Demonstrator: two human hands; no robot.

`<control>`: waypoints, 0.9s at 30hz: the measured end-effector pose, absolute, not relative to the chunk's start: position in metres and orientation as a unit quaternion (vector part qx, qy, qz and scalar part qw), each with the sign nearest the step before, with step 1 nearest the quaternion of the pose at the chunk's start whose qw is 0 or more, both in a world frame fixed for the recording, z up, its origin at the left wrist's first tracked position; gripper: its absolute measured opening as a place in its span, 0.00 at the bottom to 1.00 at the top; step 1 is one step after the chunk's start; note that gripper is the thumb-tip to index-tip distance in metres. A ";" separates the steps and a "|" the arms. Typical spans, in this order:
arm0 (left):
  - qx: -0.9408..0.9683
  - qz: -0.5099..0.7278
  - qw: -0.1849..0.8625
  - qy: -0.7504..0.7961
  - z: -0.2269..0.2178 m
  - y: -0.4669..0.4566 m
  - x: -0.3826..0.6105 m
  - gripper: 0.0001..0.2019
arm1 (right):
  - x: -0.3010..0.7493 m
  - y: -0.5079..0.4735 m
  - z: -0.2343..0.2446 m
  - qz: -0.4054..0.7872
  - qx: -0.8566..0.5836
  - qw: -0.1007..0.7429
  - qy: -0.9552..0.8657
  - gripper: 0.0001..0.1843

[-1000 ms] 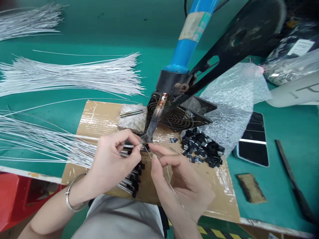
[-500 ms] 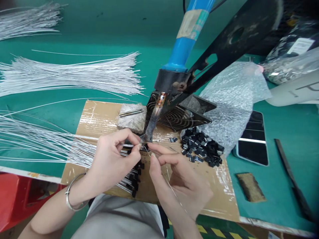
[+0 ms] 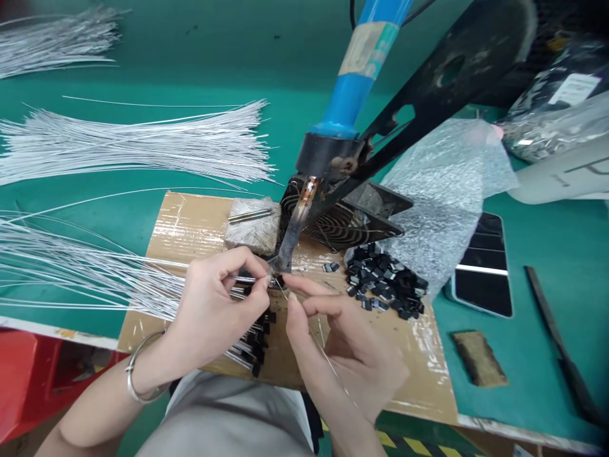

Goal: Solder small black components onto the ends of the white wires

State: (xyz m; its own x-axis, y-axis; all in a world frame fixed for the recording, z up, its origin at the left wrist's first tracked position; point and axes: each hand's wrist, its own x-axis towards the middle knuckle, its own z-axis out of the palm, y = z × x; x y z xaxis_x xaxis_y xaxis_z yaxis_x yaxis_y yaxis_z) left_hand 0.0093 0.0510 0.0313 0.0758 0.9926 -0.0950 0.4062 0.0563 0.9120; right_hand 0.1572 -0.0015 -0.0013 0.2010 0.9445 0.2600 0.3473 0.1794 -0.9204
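My left hand (image 3: 221, 301) is closed in a pinch on a thin wire close under the tip of the soldering iron (image 3: 345, 95). That iron has a blue handle and is clamped tip-down on a black metal arm. Between the thumb and fingers of my right hand (image 3: 345, 339) runs a thin solder wire (image 3: 335, 371), its front end reaching the same spot below the tip. My fingers cover most of the joint. Silvery wires (image 3: 147, 289) extend leftward from beneath my left hand, and several wires with black connectors (image 3: 257, 343) lie under it.
A cardboard sheet (image 3: 419, 381) carries a pile of small black connectors (image 3: 385, 282), a wrapped block (image 3: 252, 235) with metal rods and a black fan (image 3: 337, 222). More wire bundles (image 3: 143, 146) lie left. Bubble wrap (image 3: 438, 184), a phone (image 3: 483, 266), a sponge (image 3: 478, 357) and a dark tool (image 3: 554, 336) are right.
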 end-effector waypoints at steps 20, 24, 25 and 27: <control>0.607 0.339 0.415 0.587 0.032 0.050 0.009 0.05 | 0.157 -0.001 -0.002 0.277 -0.565 0.531 -0.568 0.09; 0.603 0.334 0.413 0.596 0.031 0.050 0.009 0.05 | 0.157 -0.001 -0.002 0.275 -0.574 0.528 -0.562 0.08; 0.602 0.331 0.414 0.597 0.031 0.049 0.009 0.05 | 0.157 0.000 -0.002 0.274 -0.577 0.525 -0.562 0.08; 0.602 0.328 0.414 0.599 0.030 0.049 0.009 0.05 | 0.157 -0.001 -0.002 0.273 -0.578 0.522 -0.564 0.08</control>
State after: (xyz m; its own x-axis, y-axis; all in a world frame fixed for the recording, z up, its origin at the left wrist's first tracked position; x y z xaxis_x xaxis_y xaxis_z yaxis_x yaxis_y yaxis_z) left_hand 0.0092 0.0493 0.0302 0.0678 0.9926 -0.1012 0.4490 0.0602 0.8915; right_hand 0.1573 -0.0005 -0.0019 0.2135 0.9379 0.2733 0.3669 0.1823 -0.9122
